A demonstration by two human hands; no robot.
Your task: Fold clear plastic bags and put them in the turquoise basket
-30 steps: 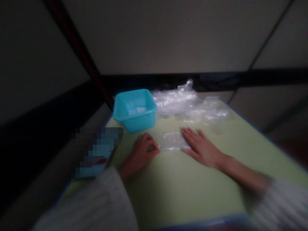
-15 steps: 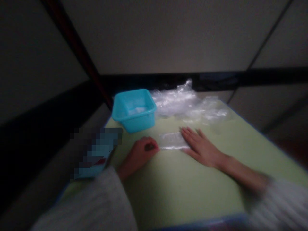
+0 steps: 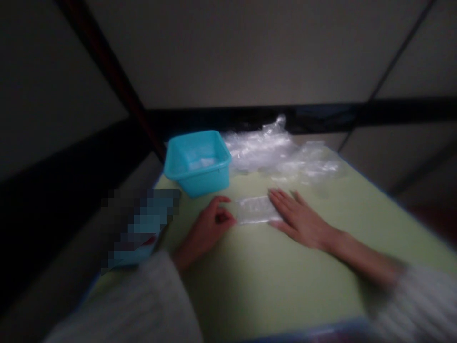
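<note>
A small clear plastic bag point(image 3: 254, 210) lies flat on the yellow-green table point(image 3: 264, 281). My right hand point(image 3: 300, 218) rests palm down over the bag's right end, its fingers stretched out and the thumb a little apart. At the bag's left end is my left hand point(image 3: 214, 221), its index finger lifted away from the thumb, and the thumb tip close to the bag's edge. Whether the thumb touches the plastic I cannot tell. Nothing shows between the left fingers.
Behind my left hand stands a turquoise plastic basin point(image 3: 203, 181) with whitish, blurred contents. Crumpled clear plastic bags point(image 3: 260, 147) are heaped along the back edge. A pixelated blue-green flat object point(image 3: 150, 228) lies at the table's left edge. A wall point(image 3: 250, 57) rises behind.
The left index finger has lifted and spread from the thumb, where before the fingers were pinched together at the bag's left edge. My right hand has stayed in place on the bag.
</note>
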